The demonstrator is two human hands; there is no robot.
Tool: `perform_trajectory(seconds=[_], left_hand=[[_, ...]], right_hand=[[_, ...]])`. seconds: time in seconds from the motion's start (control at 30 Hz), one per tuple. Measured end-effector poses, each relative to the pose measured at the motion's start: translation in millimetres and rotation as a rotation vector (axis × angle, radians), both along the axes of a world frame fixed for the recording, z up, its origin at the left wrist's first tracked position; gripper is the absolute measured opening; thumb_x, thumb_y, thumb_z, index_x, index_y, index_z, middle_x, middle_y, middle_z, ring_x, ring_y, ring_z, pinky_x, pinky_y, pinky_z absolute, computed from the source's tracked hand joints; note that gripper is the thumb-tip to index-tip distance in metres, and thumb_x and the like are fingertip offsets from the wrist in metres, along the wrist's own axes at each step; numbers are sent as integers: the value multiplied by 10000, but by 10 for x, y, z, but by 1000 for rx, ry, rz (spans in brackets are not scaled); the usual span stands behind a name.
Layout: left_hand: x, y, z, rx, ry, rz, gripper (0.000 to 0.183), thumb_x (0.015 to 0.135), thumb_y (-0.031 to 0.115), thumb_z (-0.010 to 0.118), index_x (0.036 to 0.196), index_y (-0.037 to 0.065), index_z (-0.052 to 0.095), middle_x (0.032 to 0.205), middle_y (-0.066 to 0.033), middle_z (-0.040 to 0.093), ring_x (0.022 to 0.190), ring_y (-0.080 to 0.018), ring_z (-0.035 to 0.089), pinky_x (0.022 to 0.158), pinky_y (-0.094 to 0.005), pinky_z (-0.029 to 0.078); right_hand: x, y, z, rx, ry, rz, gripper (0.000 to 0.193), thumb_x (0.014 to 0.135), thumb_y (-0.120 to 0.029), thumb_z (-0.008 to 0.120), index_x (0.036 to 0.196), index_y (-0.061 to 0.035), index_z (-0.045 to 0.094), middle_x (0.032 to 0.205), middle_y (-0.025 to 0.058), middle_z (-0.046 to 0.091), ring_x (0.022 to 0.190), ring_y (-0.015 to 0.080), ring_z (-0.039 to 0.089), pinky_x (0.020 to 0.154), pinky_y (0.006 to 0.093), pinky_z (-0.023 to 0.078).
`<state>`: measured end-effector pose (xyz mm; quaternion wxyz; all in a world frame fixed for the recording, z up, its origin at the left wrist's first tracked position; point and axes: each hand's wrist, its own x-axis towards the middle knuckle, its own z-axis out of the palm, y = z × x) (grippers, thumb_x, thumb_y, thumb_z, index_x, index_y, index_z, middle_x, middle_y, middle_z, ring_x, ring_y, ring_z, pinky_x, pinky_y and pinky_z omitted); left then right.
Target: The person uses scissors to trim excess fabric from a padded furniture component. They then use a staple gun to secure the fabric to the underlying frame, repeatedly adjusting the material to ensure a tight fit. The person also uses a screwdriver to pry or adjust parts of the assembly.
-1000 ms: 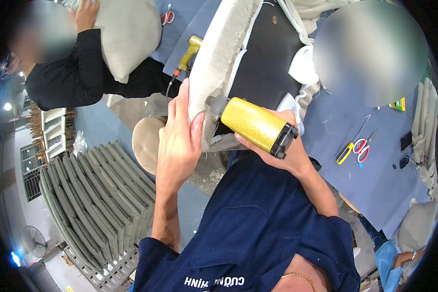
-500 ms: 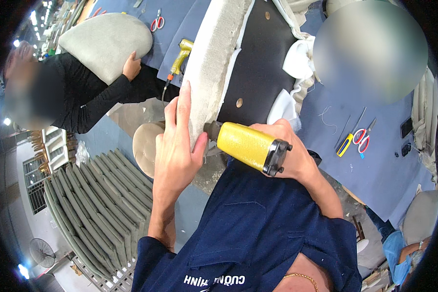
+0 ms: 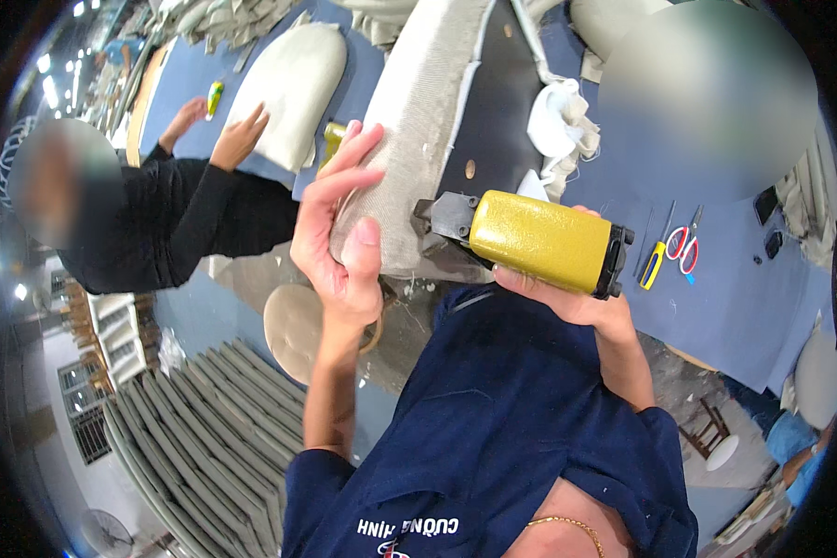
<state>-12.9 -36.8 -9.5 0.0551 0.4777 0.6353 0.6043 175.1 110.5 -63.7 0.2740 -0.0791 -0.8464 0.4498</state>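
Observation:
An upholstered seat panel (image 3: 428,102), beige fabric over a dark board, stands tilted on the blue table (image 3: 735,279) in front of me. My left hand (image 3: 339,237) grips its near fabric edge, thumb pressed on the cloth. My right hand (image 3: 567,302) holds a yellow pneumatic staple gun (image 3: 539,240) from below, its dark nose pressed against the panel's lower edge.
A person in a black sleeve (image 3: 186,223) works a beige cushion (image 3: 293,88) at the left. Scissors (image 3: 684,244) and a yellow-blue screwdriver (image 3: 654,263) lie on the table at the right. White cloth scraps (image 3: 558,121) sit beside the panel. Stacked grey panels (image 3: 195,437) fill the floor lower left.
The staple gun's nose has come in against the panel's lower edge. My left hand has shifted its grip on the fabric. The person at the left has laid the cushion down.

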Motion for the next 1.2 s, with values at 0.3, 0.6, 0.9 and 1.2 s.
perform_trajectory(seconds=[0.3,0.6,0.9,1.2], left_hand=[[-18,340,-189,269,89,15,147,926,171,478,879,31,473,1097,-328,670,1244,-541,545,1098,-646,352],[-81,355,-165,270,80,40,185,915,208,486,874,28,486,1074,-321,682,1231,-532,561,1092,-630,373],[123,602,-95,274,56,40,276,906,247,521,959,-19,473,1114,-305,638,1228,-506,560,1079,-638,391],[84,594,212,-72,130,-402,667,884,586,666,1145,-25,601,1339,-250,582,1430,-451,363,1154,-569,279]], right_hand=[[0,198,110,-160,79,23,411,737,-267,904,1088,-116,752,1022,39,748,858,224,630,783,350,417],[-37,223,122,-130,61,100,420,743,-259,899,1108,-116,748,1038,33,749,888,225,653,845,354,434],[196,363,-94,-358,52,182,494,807,-424,838,1161,-110,696,1051,86,671,1001,223,596,950,343,462],[1338,993,-520,-425,-488,-711,624,753,-435,877,1120,12,641,1022,113,663,930,195,646,822,329,529]])
